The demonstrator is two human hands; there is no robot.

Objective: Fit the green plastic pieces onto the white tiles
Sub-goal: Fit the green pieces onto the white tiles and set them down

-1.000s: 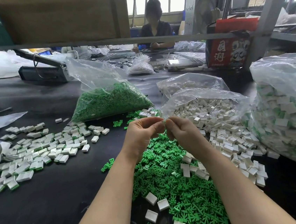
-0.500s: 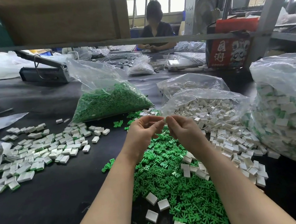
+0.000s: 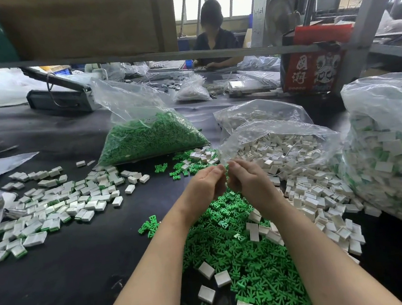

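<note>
Black table (image 3: 59, 279), seen from the head camera. At far left lies a spread of finished tiles (image 3: 59, 204), white with green edges showing. Behind them a clear bag of green plastic pieces (image 3: 151, 137) rests on its side, its mouth open upward. At centre, a loose heap of green plastic pieces (image 3: 243, 259) covers the near table, with a few white tiles (image 3: 206, 270) lying on it.

Above this heap the left hand (image 3: 204, 184) and right hand (image 3: 250, 179) meet, fingertips touching; both have fingers curled inward around something small between them. A trace of green shows at the join, but which hand holds the tile and which the piece cannot be told. Compared with half a second ago, the hands have closed together: the left fingers, then spread more openly with the thumb raised, are now folded in, and the gap between the two hands is gone.

To the right spills an open bag of white tiles (image 3: 295, 162), and at far right stands a large bag of assembled tiles (image 3: 393, 152).
</note>
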